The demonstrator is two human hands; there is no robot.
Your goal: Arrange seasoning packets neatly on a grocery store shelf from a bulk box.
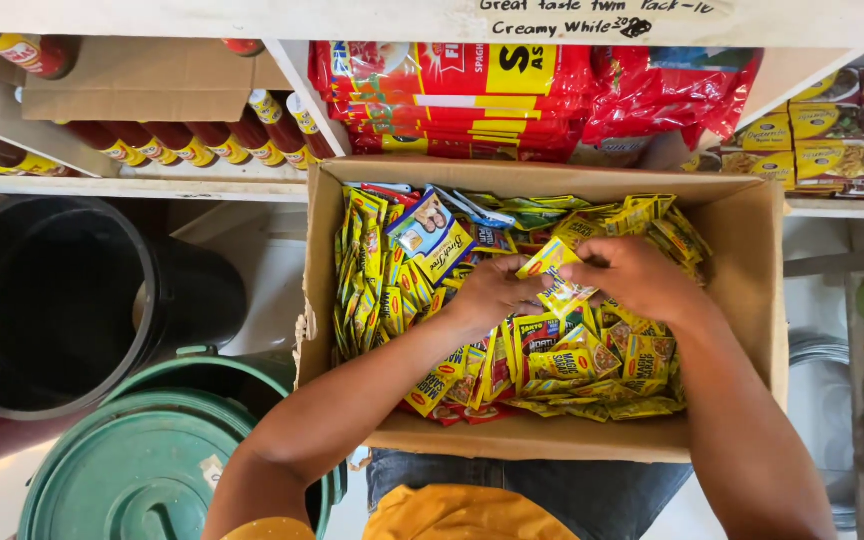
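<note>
An open cardboard box (752, 260) rests on my lap, filled with several small yellow seasoning sachets (572, 365). My left hand (492, 292) and my right hand (632, 278) meet over the middle of the box. Together they pinch a strip of yellow sachets (554, 275) lifted just above the pile. A few blue-and-white sachets (422, 228) lie at the back left of the box.
A black bucket (72, 300) and a green lidded bucket (142, 470) stand to the left. Shelves behind hold sauce bottles (192, 145), red pasta packs (452, 100) and yellow packets (832, 125).
</note>
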